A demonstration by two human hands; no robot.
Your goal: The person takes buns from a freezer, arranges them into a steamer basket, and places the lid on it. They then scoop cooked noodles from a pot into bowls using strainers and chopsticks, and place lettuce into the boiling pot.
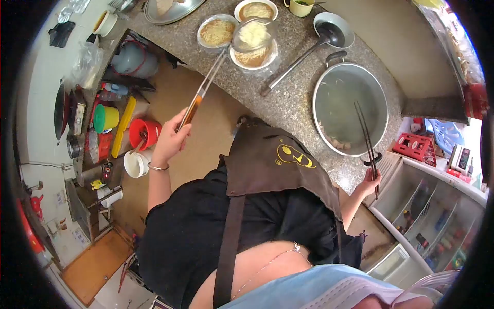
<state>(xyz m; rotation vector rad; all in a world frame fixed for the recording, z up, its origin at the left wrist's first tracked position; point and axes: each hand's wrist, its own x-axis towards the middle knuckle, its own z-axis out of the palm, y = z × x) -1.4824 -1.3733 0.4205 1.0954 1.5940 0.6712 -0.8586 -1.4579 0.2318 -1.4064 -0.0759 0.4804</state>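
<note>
My left hand (172,136) is closed around the wooden-handled end of a long noodle strainer (211,76). The strainer's basket holds pale noodles (253,34) and hangs over a bowl (253,59) of noodles and brown broth. Two similar bowls, one to the left (217,32) and one behind (256,10), stand beside it. Long dark chopsticks (366,131) are gripped in my right hand (369,184), reaching over the near right side of a large metal pot (316,103). Cloudy liquid fills the pot, with pale pieces (337,143) at its lower edge.
A long-handled ladle (296,67) rests with its head in a metal bowl (347,32) behind the pot. A round metal lid (172,13) and a yellow cup (300,7) are at the counter's back. Buckets (144,133) stand left; a glass-topped cooler (427,211) is right.
</note>
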